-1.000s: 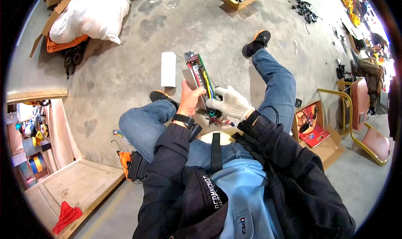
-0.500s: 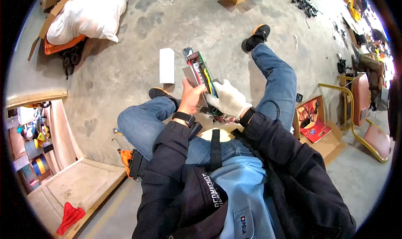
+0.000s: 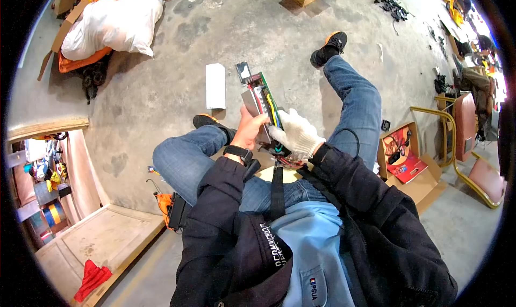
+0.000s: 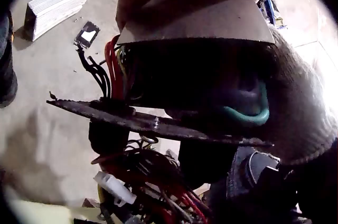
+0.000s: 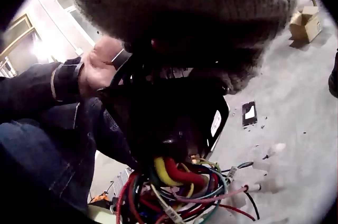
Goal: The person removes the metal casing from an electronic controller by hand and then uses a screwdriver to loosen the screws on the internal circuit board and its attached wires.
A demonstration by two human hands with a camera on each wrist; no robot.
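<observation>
A long open electronic unit (image 3: 264, 95), with a green circuit board and coloured wires along it, is held up between both hands over the lap. My bare left hand (image 3: 249, 129) grips its left side, thumb on top, at a grey metal plate (image 4: 200, 23). My right hand (image 3: 295, 133), in a white knitted glove, grips the lower right side; its fingertips are partly hidden. From the near end hangs a tangled bundle of wires (image 5: 179, 187) with white connectors. A dark flange (image 4: 153, 126) crosses below the plate in the left wrist view.
A white ridged block (image 3: 215, 86) and a small black piece with a white label (image 5: 249, 113) lie on the concrete floor ahead. An open carton (image 3: 411, 162) stands right, near a chair (image 3: 462, 135). At left is a wooden panel (image 3: 102, 231) with a red cloth.
The unit has come slightly nearer the body, showing more of the black piece beyond it. The gloved right hand has shifted from the wires to the unit's side. The left hand keeps its grip.
</observation>
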